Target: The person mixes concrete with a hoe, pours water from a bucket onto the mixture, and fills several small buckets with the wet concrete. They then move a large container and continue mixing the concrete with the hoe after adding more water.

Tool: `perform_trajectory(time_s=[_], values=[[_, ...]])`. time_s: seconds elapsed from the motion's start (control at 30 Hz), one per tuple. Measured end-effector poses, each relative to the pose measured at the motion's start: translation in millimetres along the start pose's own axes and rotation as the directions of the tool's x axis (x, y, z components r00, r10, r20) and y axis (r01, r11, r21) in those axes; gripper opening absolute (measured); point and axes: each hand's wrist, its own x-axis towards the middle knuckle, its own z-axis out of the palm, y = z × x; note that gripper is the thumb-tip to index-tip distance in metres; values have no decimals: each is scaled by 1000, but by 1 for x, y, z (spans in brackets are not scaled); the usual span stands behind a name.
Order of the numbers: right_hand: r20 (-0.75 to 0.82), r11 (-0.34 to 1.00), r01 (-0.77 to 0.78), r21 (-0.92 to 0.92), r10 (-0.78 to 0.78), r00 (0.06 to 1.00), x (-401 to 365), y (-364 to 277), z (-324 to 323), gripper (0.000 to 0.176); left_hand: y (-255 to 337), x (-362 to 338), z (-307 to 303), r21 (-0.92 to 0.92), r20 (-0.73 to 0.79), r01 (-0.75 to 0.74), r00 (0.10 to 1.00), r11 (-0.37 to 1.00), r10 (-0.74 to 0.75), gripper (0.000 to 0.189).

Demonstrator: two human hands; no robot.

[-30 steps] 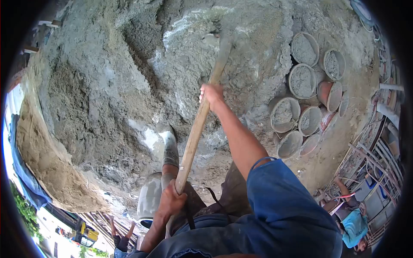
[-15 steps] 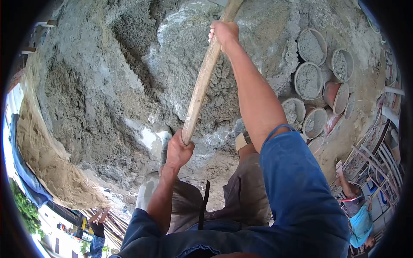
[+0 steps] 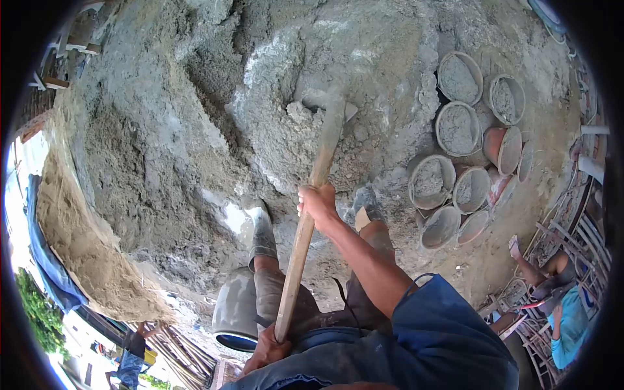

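Note:
A long wooden handle (image 3: 298,260) runs from my waist up to a metal blade that is partly sunk in wet grey mortar (image 3: 273,143). Around the middle of the handle, my right hand (image 3: 318,202) is closed. Down at the handle's lower end, close to my waist, my left hand (image 3: 270,348) grips it. Mortar covers part of the blade, so its outline is only partly visible. My boots (image 3: 261,227) stand at the near edge of the mortar, one on each side of the handle.
Several buckets (image 3: 458,129) of mortar stand together at the right. A barrel-like container (image 3: 235,309) is beside my left leg. Sand (image 3: 84,240) lies at the far left. One person (image 3: 572,318) sits at the lower right; another person (image 3: 133,354) is at the lower left.
Both hands have come down toward my body with the handle. The blade now shows in the mortar, and the container by my left leg is more fully in view.

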Motion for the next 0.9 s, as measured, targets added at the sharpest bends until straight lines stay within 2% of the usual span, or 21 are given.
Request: perform_trajectory(time_s=[0.03,0.07,0.1,0.13,0.17,0.2,0.27,0.3,0.37,0.43,0.5,0.57,0.6,0.67,0.7,0.8,0.87,0.9], values=[[17,986,-29,165,26,1000,-8,-15,-9,10,-2,9,-5,-27,44,-3,999,1000,4,41],[17,986,34,165,-37,999,6,-29,-22,7,-5,35,-6,38,16,-109,994,993,109,38],[-53,985,61,163,-53,997,20,-57,-32,7,0,67,-9,111,1,-216,976,970,218,35],[-83,974,175,146,-164,983,33,-96,-43,8,39,102,-16,235,27,-220,975,947,220,30],[-130,953,260,155,-242,962,62,-126,-53,7,57,148,-15,271,5,-332,939,904,343,27],[-132,949,295,109,-280,951,98,-153,-64,9,86,183,-20,254,0,-323,943,912,334,29],[-207,940,332,85,-309,928,146,-178,-65,11,113,225,-26,301,-74,-402,894,865,442,28],[-199,938,337,74,-317,927,150,-165,-53,11,109,215,-36,291,-82,-406,891,866,446,28],[-128,971,168,172,-147,981,143,-100,-23,11,85,157,-61,372,-87,-231,956,899,281,29],[-95,962,115,248,-94,991,92,-52,10,11,40,108,-92,376,-116,-231,949,897,293,28],[-76,943,63,327,-40,996,46,4,42,13,-23,78,-113,388,-117,-121,977,914,179,25],[-46,890,-1,457,25,999,5,47,71,14,-96,73,-142,500,-181,-31,973,866,139,21],[-25,874,-23,485,40,999,-14,61,79,15,-122,71,-157,554,-195,-32,966,832,167,19],[-18,837,38,546,-34,999,-58,80,83,15,-154,57,-175,562,-258,9,952,827,165,17],[11,831,55,554,-73,997,-85,85,79,14,-160,38,-175,552,-251,22,958,834,141,16],[40,836,15,549,-44,998,-143,75,63,18,-162,-28,-151,511,-201,-1,972,860,120,16],[83,881,-50,470,12,996,-137,67,56,15,-135,-59,-124,389,-146,-80,978,918,147,21],[103,903,-106,417,69,992,-111,62,55,13,-125,-49,-110,392,-142,-44,984,919,108,24]])
